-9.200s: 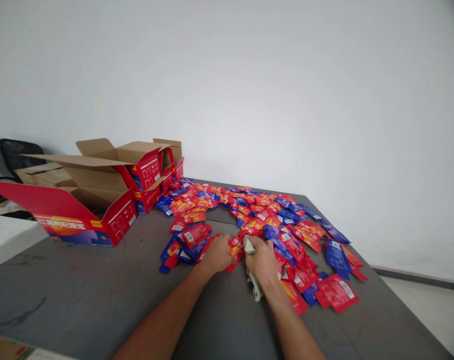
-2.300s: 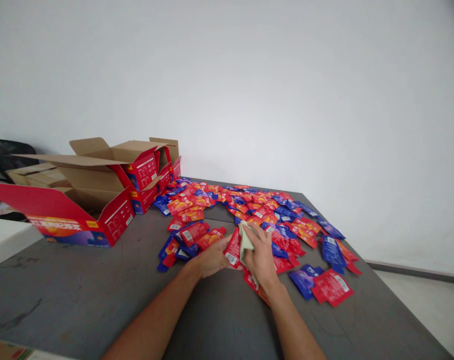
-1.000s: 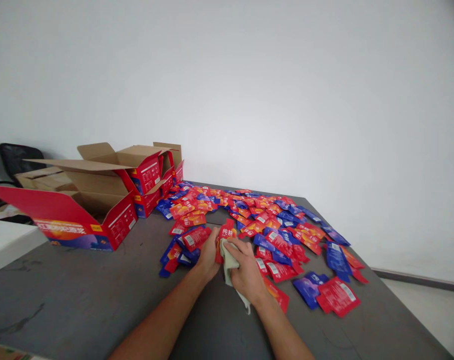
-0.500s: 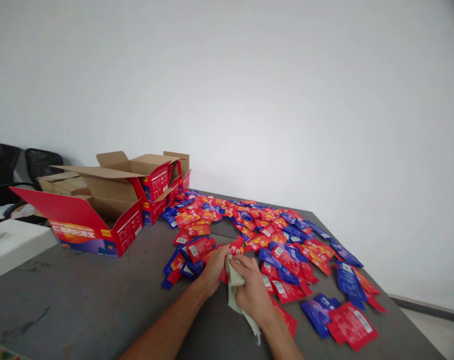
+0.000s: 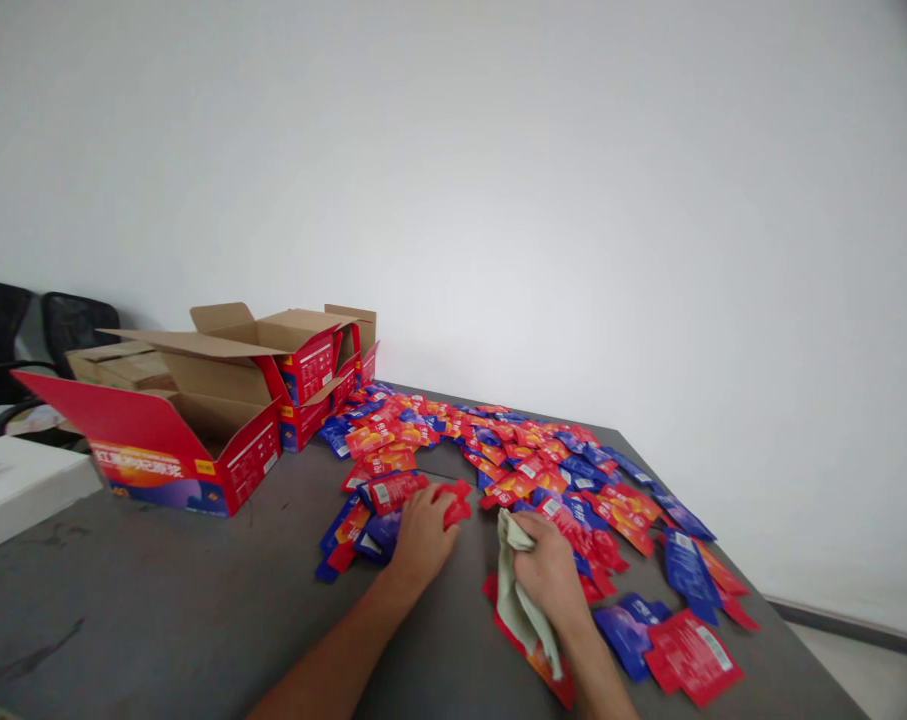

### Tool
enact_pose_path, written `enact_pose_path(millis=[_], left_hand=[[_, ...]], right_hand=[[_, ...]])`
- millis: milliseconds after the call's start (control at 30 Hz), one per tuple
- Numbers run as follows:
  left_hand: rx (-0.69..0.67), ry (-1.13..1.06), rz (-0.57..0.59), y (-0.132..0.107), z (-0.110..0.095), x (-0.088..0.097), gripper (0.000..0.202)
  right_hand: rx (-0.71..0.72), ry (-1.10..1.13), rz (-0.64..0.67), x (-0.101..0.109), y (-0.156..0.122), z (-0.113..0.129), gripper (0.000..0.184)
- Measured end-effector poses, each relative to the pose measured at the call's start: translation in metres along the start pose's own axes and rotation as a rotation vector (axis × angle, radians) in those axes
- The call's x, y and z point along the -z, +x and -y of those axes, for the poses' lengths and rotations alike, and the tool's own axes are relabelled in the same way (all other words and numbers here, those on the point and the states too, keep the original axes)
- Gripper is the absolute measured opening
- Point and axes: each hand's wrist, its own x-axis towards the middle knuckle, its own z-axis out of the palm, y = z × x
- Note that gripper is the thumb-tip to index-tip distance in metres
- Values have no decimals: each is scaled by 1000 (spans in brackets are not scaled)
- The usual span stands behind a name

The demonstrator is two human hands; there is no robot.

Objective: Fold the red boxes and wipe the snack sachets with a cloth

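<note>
My left hand [image 5: 423,535] is closed on a red pouch [image 5: 457,503], whose end sticks out past the fingers on the right; the rest is hidden by the hand. It is beside a small stack of red and blue pouches [image 5: 382,533]. My right hand [image 5: 549,562] grips a pale green cloth [image 5: 507,590], bunched at the top and hanging down toward me. Behind the cloth lies another red pouch [image 5: 564,685], partly covered. Just beyond both hands spreads a large heap of red and blue pouches [image 5: 532,465].
An open red carton [image 5: 252,458] stands on the grey table [image 5: 160,600] at the left, with more open cartons [image 5: 314,365] behind. A white box [image 5: 37,490] is at the left edge. Loose blue [image 5: 631,632] and red [image 5: 697,655] pouches lie near the right edge. A wall rises behind.
My hands, together on a pouch and the cloth before, are now apart. The left has moved left with the pouch toward the small stack; the right has moved right with the cloth.
</note>
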Motion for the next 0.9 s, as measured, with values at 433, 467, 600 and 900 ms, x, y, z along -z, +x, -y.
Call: enact_pose_path(millis=[433,467,600,900], left_hand=[[-313,-126,358,-20,-16,-18,33],[-336,-169,392,-23,-18,-22,36],[-347,-237,434,-26,-16,-32,34],[-199,-346,277,-12,-8,-20,22]], right_hand=[[-117,-179,59,21,-4,-15,32],[-110,-175,50,20,-4,-16,33],[-68,-147,21,16,-4,-20,38],[-62,-101,-22,16,-3,-7,41]])
